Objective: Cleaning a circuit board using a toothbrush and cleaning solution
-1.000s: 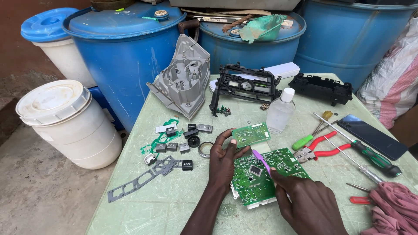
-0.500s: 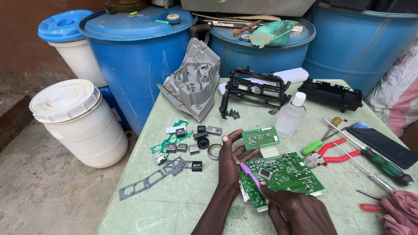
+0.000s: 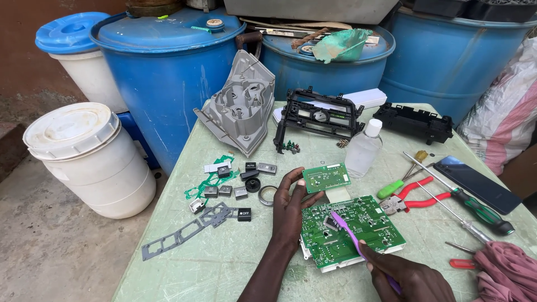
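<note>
A large green circuit board (image 3: 363, 223) lies flat on the pale green table (image 3: 235, 263). My left hand (image 3: 291, 204) rests at the board's left edge, fingers spread, steadying it. My right hand (image 3: 411, 279) grips a purple toothbrush (image 3: 349, 235) whose head touches the board near a black chip. A smaller green circuit board (image 3: 326, 177) lies just beyond my left fingertips.
Small black and grey buttons (image 3: 240, 187), a grey frame strip (image 3: 184, 237), a grey plastic housing (image 3: 238, 109), a black bezel (image 3: 319, 117), a clear bottle (image 3: 363, 148), red pliers (image 3: 417, 196), screwdrivers (image 3: 470, 204), a phone (image 3: 475, 183) and a pink cloth (image 3: 506, 271) crowd the table. Blue barrels (image 3: 168, 72) and a white bucket (image 3: 84, 156) stand around.
The camera view has shifted slightly. My right hand has moved the toothbrush a little over the large board; my left hand stays at its edge.
</note>
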